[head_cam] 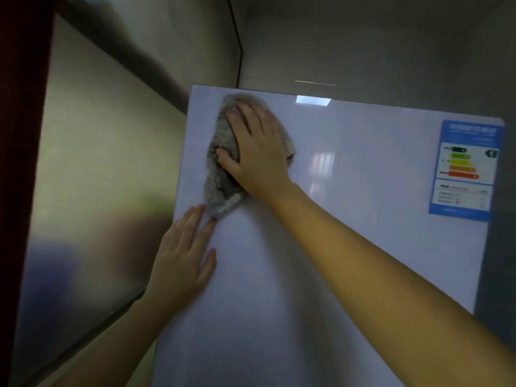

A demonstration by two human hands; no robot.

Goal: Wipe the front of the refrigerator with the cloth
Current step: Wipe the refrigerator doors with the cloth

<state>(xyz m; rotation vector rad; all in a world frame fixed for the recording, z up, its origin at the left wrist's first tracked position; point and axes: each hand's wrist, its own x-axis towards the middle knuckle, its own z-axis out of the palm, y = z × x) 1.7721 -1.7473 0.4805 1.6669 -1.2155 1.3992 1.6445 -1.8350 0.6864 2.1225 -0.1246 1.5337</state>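
Seems early: crumpled grey cloth (220, 174) pinned under the flat, spread right hand (257, 146) at the top corner of the glossy white refrigerator front (335, 247), left hand (184, 255) just below, palm flat, holding nothing. Left to wipe, probably: everything right of and beneath both hands. Only obstacle: blue paper energy label (466, 169) far right.

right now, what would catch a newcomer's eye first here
The right hand presses a grey cloth flat against the glossy white refrigerator front, near its upper left corner. Just below it, the left hand rests flat on the same surface by the left edge. A blue energy label with coloured bars sits at the upper right.
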